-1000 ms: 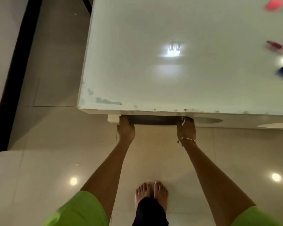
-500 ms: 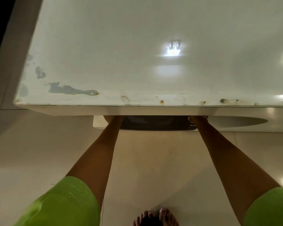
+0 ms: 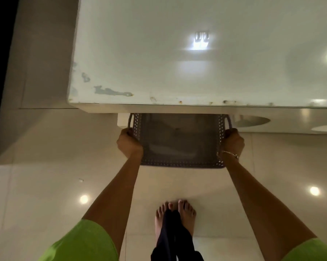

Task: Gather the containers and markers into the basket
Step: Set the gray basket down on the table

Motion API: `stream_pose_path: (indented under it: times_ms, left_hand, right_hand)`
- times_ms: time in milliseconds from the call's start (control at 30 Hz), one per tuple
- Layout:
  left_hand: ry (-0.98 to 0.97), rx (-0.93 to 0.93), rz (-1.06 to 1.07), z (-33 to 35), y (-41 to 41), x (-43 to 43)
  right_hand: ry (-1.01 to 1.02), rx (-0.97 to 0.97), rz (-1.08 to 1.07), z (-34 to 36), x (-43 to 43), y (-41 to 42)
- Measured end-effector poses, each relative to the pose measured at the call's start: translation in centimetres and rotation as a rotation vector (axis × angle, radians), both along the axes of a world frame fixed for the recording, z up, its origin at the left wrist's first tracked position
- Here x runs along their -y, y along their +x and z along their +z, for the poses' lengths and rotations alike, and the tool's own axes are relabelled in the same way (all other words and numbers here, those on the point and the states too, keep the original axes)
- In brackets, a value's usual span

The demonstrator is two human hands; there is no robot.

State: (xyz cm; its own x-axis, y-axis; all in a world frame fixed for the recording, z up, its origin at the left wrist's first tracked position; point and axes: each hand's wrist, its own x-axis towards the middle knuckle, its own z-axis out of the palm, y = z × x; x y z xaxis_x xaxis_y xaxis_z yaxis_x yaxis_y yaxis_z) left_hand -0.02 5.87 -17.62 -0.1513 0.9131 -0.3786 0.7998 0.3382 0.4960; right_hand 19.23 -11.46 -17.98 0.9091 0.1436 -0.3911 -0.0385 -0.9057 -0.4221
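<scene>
A grey perforated plastic basket (image 3: 179, 163) hangs just below the front edge of the white table (image 3: 177, 63), half out from under it. Its far part is hidden by the tabletop. My left hand (image 3: 129, 144) grips the basket's left handle. On the right handle is my right hand (image 3: 233, 142), with a thin bracelet at the wrist. The basket looks empty inside. No containers or markers show in this view.
The white tabletop has chipped paint along its front left edge (image 3: 111, 91). Below it is a glossy beige tiled floor (image 3: 45, 185) with light reflections. My bare feet (image 3: 174, 215) stand under the basket. A dark strip runs along the far left.
The basket has come out from under the table toward me, held by both hands. The view has pulled back from the tabletop; the markers seen at the right a second ago are out of frame.
</scene>
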Motion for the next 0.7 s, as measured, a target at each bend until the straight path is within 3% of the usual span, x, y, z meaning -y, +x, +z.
stream_pose_path:
  times_ms: [200, 367, 533, 700]
  left_hand:
    - [-0.096, 0.072, 0.2, 11.3, -5.0, 6.9]
    - [-0.063, 0.053, 0.288, 21.0, -6.3, 9.9]
    - [0.002, 0.087, 0.313, 28.9, -4.1, 9.7]
    - [0.08, 0.108, 0.232, 31.1, 0.5, 3.8]
  right_hand:
    - [-0.015, -0.099, -0.093, 11.9, 6.0, -5.3]
    - [-0.015, -0.056, -0.107, 22.0, 8.5, -7.1]
    - [0.021, 0.031, -0.135, 29.4, 7.0, -5.1]
    - [0.087, 0.088, -0.1, 31.3, 2.4, 0.2]
